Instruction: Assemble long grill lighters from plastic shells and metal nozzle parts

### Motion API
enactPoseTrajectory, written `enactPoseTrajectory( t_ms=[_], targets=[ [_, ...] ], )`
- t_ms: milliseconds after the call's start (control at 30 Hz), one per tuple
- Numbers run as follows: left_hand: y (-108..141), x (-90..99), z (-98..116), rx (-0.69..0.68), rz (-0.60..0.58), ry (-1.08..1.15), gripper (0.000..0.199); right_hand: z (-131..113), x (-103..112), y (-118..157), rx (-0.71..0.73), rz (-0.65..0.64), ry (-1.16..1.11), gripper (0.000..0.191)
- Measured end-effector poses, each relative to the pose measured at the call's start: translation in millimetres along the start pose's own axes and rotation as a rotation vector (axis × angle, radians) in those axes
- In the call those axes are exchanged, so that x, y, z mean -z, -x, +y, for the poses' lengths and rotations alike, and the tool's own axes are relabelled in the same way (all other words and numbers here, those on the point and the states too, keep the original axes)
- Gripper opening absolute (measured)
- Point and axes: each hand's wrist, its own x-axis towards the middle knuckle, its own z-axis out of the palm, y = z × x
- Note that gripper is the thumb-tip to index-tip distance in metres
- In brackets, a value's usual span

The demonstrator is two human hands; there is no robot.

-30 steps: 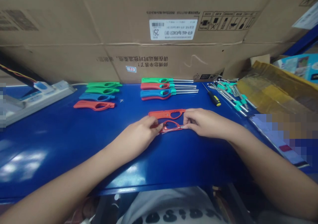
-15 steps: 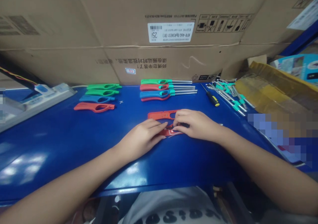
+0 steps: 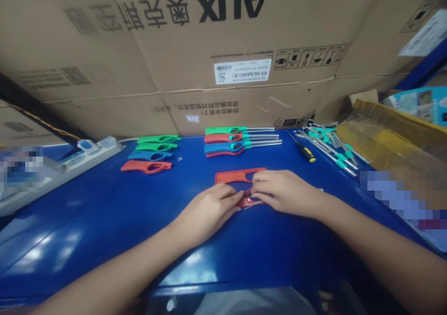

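On the blue table, a red lighter casing half (image 3: pixel 247 202) lies under the fingers of both my hands, with dark and pale inner parts showing in it. My left hand (image 3: pixel 211 208) closes on its left end, fingertips pressed at the near edge. From the other side, my right hand (image 3: pixel 284 191) has thumb and fingers bent at the casing's loop; any small part between them is hidden. Just beyond lies a second red casing half (image 3: pixel 232 176), inner side up, its right end partly covered by my right hand.
Green, blue and red lighter casings (image 3: pixel 150 167) lie at the left. Lighters with metal tubes (image 3: pixel 223 147) sit at centre back. A black-yellow screwdriver (image 3: pixel 305 152) lies near a pile of metal tubes (image 3: pixel 344 159). A power strip (image 3: pixel 94 152) is left; a large cardboard box (image 3: pixel 188 79) stands behind.
The camera view has tilted up, so everything sits lower in the picture. Both hands stay at the same red casing half, with only slight finger shifts.
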Motion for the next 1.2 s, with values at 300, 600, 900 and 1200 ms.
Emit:
enactPoseTrajectory(
  t_ms=[300,600,900,1200],
  targets=[
    [-1,0.1,2,0.006,-0.019,-0.021,0.027,-1,-1,-1,0.003,-0.037,0.028,0.022],
    [-2,5.2,3,0.035,-0.052,-0.059,0.026,-7,-4,-3,-0.026,0.009,0.039,0.019],
    [-2,9.5,7,0.014,-0.075,-0.354,0.028,-3,14,4,-0.035,-0.093,-0.148,0.005],
    [1,9.7,4,0.016,-0.053,-0.223,0.028,-1,16,3,-0.066,-0.092,-0.248,0.005]
  ],
)
